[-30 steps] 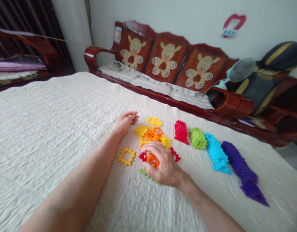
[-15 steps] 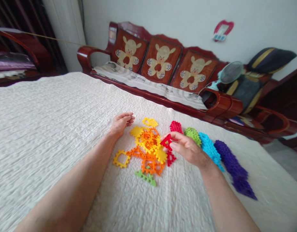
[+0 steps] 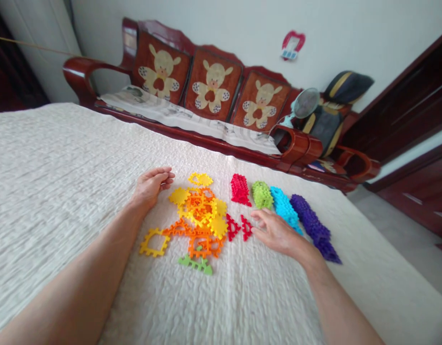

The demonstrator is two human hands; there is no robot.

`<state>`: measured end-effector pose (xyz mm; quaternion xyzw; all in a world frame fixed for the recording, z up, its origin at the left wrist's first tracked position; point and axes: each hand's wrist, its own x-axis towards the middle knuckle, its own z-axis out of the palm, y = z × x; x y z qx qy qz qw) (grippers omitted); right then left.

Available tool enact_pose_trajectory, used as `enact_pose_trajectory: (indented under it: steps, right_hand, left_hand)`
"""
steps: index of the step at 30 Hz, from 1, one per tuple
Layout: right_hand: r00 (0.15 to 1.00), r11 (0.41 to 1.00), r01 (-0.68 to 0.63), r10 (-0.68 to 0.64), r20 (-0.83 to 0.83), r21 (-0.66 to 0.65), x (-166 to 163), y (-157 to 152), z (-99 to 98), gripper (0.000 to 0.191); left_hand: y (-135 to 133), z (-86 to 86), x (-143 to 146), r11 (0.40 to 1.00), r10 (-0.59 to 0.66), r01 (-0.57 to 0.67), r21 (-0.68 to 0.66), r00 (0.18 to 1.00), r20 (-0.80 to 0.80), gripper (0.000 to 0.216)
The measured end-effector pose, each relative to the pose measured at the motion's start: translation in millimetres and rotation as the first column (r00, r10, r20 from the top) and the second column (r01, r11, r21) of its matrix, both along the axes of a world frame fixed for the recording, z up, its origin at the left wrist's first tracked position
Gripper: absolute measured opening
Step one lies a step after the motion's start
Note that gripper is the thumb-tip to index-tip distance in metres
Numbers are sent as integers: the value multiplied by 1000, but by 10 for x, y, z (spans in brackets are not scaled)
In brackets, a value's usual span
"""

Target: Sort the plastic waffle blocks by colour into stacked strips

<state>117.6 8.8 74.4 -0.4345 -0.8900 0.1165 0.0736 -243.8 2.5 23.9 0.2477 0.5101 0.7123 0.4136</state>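
Observation:
My right hand [image 3: 276, 232] is low over the cloth with thumb and fingers apart. Its thumb tip is close to a small red triangular toothed piece [image 3: 246, 228]; I cannot tell whether they touch. A second red triangular piece [image 3: 232, 227] lies just left of that one. In the middle is a loose heap of orange toothed building pieces [image 3: 201, 245] and yellow toothed pieces [image 3: 218, 226]. My left hand [image 3: 151, 186] rests on its side left of the heap, fingers loosely bent and nothing seen in them. Nearest me lies a green toothed strip [image 3: 195, 263].
Stacked pieces stand in a row on the right: red [image 3: 239, 188], lime green [image 3: 262, 194], light blue [image 3: 285, 207] and purple [image 3: 312, 223]. A white quilted cover [image 3: 80, 158] lies under everything. Behind are a wooden sofa [image 3: 163, 127] and a small fan [image 3: 305, 103].
My right hand has let go of the red triangular piece, which now lies beside the other red one. The whole view has shifted, with the scene moving left. My left hand keeps its place beside the heap.

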Motion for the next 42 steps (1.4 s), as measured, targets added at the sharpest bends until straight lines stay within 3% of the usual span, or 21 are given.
enact_pose_trajectory:
  steps: [1, 4, 10, 14, 19, 28, 34, 39, 42]
  right_hand:
    - [997, 998, 61, -61, 45, 4, -19, -23, -18, 16]
    - [974, 986, 162, -165, 156, 34, -99, -98, -52, 29]
    - [954, 978, 182, -201, 225, 99, -178, -177, -63, 20]
    - [977, 978, 158, -175, 119, 135, -152, -103, -90, 12]
    - [985, 946, 118, -73, -153, 303, -237, 117, -155, 31]
    - [988, 920, 94, -38, -151, 381, -386, 395, -264, 36]
    - [979, 933, 97, -28, -201, 345, -381, 309, -243, 32]
    - [984, 993, 24, -3, -176, 117, -355, 95, -200, 8]
    - [993, 997, 63, -58, -105, 40, -371, -13, -154, 9]
  left_hand:
    - [-1, 3, 1, 1000, 0, 0, -4, 1000, -4, 25]
    - [-2, 15, 8, 1000, 3, -4, -13, 1000, -13, 25]
    - [-3, 24, 17, 1000, 8, -8, -20, 1000, -14, 25]
    - [5, -5, 5, 1000, 0, 0, -17, 1000, -15, 26]
    - [17, -42, -12, 1000, -13, 13, -8, 1000, -25, 28]
    - [15, -48, -13, 1000, -18, 18, 5, 999, -36, 27]
    - [5, -27, 0, 1000, -13, 13, -1, 999, -33, 26]
    - [-2, -15, 6, 1000, -13, 13, -5, 999, -33, 25]
    - [-3, -10, 9, 1000, -14, 13, -8, 999, -39, 25]
